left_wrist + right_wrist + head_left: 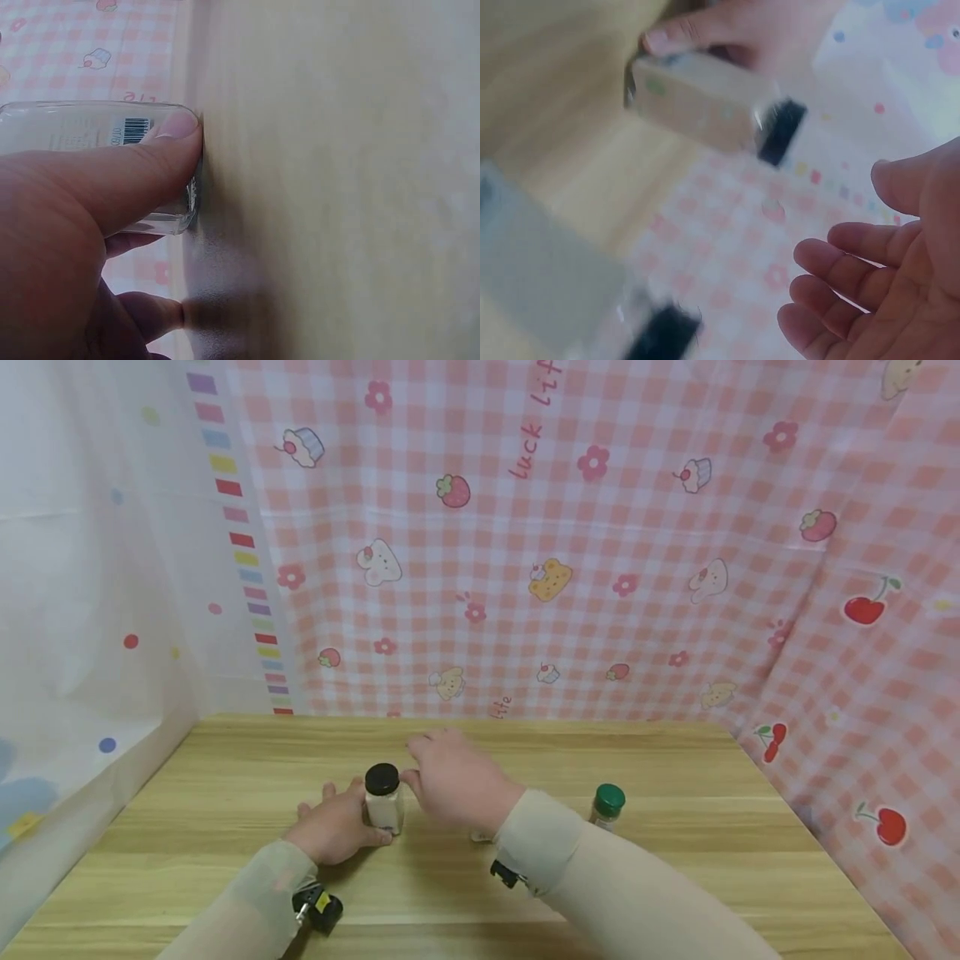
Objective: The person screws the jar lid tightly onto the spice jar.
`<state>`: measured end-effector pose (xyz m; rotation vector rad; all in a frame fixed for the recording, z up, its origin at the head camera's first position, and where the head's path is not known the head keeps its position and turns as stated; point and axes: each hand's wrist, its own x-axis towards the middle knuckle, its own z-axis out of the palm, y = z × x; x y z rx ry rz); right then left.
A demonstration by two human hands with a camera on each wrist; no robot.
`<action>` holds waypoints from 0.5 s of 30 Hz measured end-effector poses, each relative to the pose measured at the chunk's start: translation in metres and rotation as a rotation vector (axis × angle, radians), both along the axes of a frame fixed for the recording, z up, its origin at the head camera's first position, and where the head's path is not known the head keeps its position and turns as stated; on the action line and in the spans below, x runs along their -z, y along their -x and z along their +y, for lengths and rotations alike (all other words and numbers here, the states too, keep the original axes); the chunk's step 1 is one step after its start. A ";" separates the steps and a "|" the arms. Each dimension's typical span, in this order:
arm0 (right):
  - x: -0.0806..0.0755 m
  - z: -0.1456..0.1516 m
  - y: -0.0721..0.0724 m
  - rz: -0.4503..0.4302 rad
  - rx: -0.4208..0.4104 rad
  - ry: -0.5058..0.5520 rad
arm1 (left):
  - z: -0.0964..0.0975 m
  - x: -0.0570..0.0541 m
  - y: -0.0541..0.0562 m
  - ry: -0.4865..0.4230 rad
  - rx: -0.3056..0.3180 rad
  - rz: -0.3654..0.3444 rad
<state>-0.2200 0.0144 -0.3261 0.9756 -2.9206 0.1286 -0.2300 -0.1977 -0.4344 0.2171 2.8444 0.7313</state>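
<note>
My left hand (337,828) grips a clear, square spice bottle (386,812) with a black cap and pale contents. The bottle stands upright on the table, and the left wrist view shows my thumb pressed along its side near the base, beside a barcode label (136,130). Just right of that bottle is my right hand (459,783). In the right wrist view its fingers (855,266) are spread apart and loosely bent, holding nothing. A second pale, dark-capped bottle (551,274) is blurred there; in the head view my right wrist mostly hides something white (482,837).
A bottle with a green cap (609,800) stands to the right, partly behind my right sleeve (637,877). The wooden table (675,760) ends at a pink checked cloth (495,643) behind. Patterned cloth also hangs at both sides.
</note>
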 end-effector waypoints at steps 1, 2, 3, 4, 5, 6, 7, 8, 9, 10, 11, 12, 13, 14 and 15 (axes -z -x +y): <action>-0.004 0.004 0.000 -0.018 0.017 0.019 | 0.000 0.000 0.000 -0.004 -0.001 0.000; -0.008 0.009 -0.001 -0.031 0.035 0.037 | 0.000 0.000 0.000 -0.007 -0.002 -0.001; -0.011 0.014 0.000 -0.050 0.057 0.056 | -0.001 0.000 0.000 -0.011 -0.005 -0.003; -0.014 0.019 0.000 -0.068 0.076 0.081 | -0.001 0.000 0.000 -0.015 -0.008 -0.005; -0.017 0.025 0.001 -0.075 0.091 0.097 | -0.002 -0.001 0.000 -0.018 -0.011 -0.006; -0.019 0.031 0.002 -0.083 0.104 0.115 | -0.002 -0.001 0.000 -0.023 -0.014 -0.010; -0.021 0.038 0.003 -0.089 0.115 0.127 | -0.003 -0.001 0.000 -0.028 -0.018 -0.014; -0.022 0.045 0.004 -0.091 0.127 0.139 | -0.003 -0.001 0.000 -0.032 -0.018 -0.015; -0.024 0.052 0.005 -0.089 0.138 0.148 | -0.004 0.000 0.000 -0.034 -0.020 -0.017; -0.025 0.060 0.007 -0.087 0.146 0.157 | -0.005 0.000 0.000 -0.038 -0.022 -0.019; -0.026 0.069 0.009 -0.073 0.155 0.157 | -0.006 0.001 0.001 -0.041 -0.024 -0.020; -0.026 0.078 0.010 -0.072 0.172 0.163 | -0.006 0.001 0.001 -0.046 -0.026 -0.021; -0.026 0.087 0.012 -0.072 0.189 0.168 | -0.007 0.002 0.001 -0.047 -0.028 -0.020; -0.027 0.097 0.014 -0.074 0.213 0.172 | -0.008 0.002 0.001 -0.047 -0.028 -0.019; -0.027 0.107 0.015 -0.081 0.235 0.181 | -0.008 0.003 0.002 -0.045 -0.030 -0.019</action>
